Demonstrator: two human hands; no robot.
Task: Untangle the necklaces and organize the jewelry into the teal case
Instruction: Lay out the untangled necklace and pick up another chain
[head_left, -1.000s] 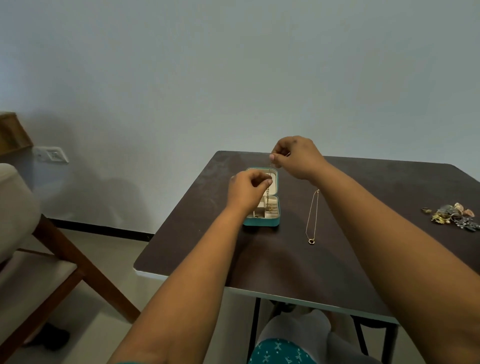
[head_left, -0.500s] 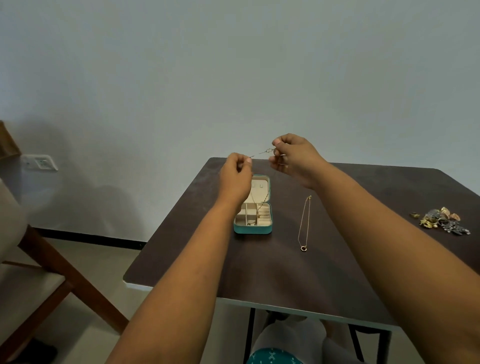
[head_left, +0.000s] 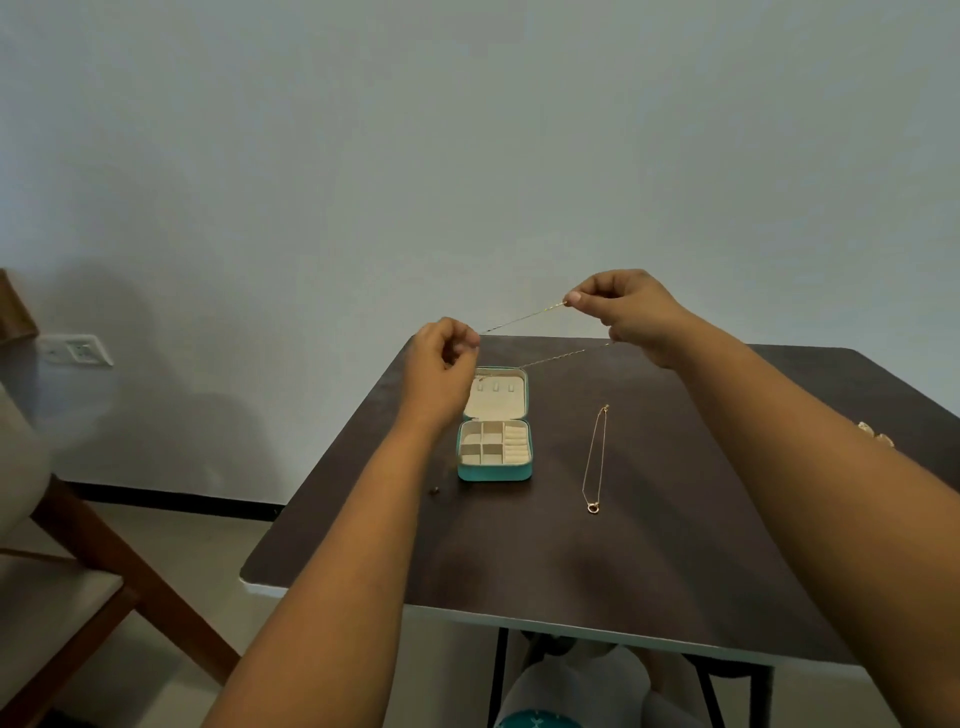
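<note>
Pale wall (head_left: 467, 156), dark table (head_left: 571, 561), wooden chair (head_left: 104, 566) left, wall socket (head_left: 78, 349).

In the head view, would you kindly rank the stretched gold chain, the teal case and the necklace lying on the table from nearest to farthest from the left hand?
From the left hand:
1. Stretched gold chain: pinched in its fingers, running right to the right hand.
2. Teal case: open, just below and right.
3. Necklace lying on the table: farther right, beyond the case.

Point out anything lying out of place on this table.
A tiny dark piece lies loose on the table, just left of the open teal case, apart from everything else; too small to identify. Nothing else stands out.
</note>
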